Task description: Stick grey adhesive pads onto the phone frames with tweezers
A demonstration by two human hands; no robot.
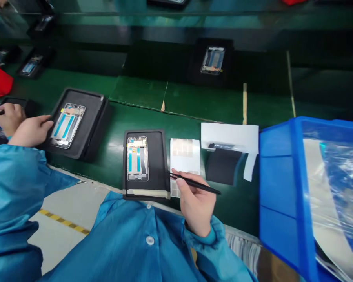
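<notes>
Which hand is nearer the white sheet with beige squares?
Right. The right hand, holding black tweezers, is at the lower right of the white sheet; the left hand is well off to the left, at the left edge of a black tray.

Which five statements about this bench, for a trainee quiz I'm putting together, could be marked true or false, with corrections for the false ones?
1. The right hand holds black tweezers. True.
2. The blue bin stands to the left of the middle tray. False: it stands to the right of it.
3. The phone frame in the middle tray lies toward that tray's left side. True.
4. The black sheet lies inside the blue bin. False: it lies on the green tabletop, left of the bin.
5. The left hand is at the left edge of the left tray. True.
</notes>
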